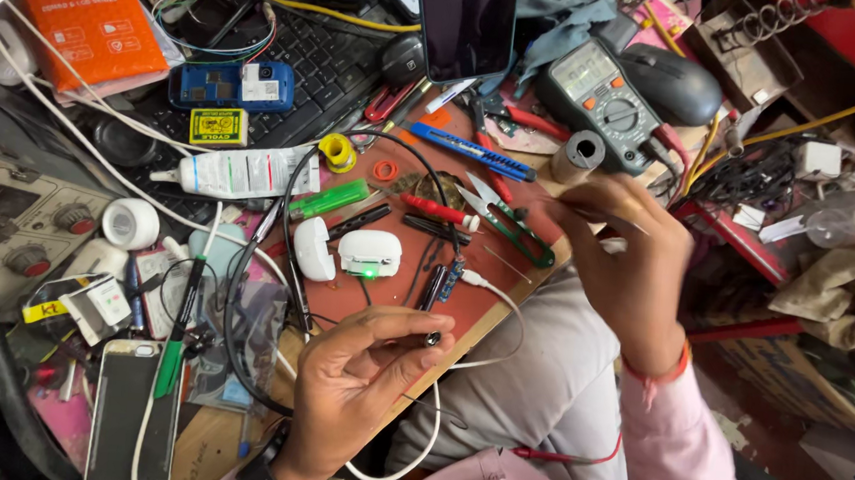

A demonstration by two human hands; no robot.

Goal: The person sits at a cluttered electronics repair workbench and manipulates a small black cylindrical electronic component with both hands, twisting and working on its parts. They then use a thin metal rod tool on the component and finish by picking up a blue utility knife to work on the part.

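Pinching a small dark part [433,337], left hand [363,376]; right hand [627,254] gripping a thin probe [590,215]

A white earbud case [369,253] glows green on the reddish-brown mat [383,302], beside green-handled snips [509,221].

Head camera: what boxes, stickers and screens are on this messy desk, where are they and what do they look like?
Orange packet: top left, flat, white print.
Yellow label: on the black keyboard, small rectangle, black border.
White tube: lying mid-left, red and green bands.
Multimeter: top right, dark green, grey screen, round dial.
Phone: top middle, dark blank screen.
Second phone: bottom left, dark screen, white cable across.
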